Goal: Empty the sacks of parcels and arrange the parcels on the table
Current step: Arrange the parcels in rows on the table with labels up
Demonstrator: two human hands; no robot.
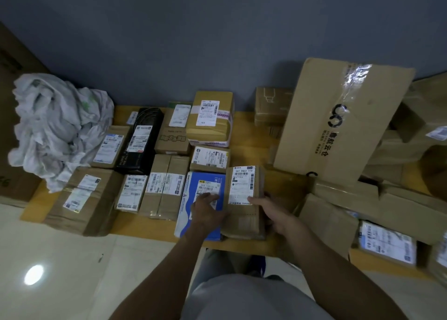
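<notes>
Right hand clamps the flat brown cardboard parcel at its 3 o'clock edge, a sound hold: likely stiff, light. Left hand lies flat on the blue carton.

Matt cardboard parcels (paper labels)

Parcel sorting room: labelled cartons crowd low table, emptied sack beside.

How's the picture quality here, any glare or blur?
Head view: dim overall; a bright reflection glares on the floor tile, tape on the big cardboard box shines, the table edge bows from the wide lens, small print on the brown parcel is blurred.
</notes>
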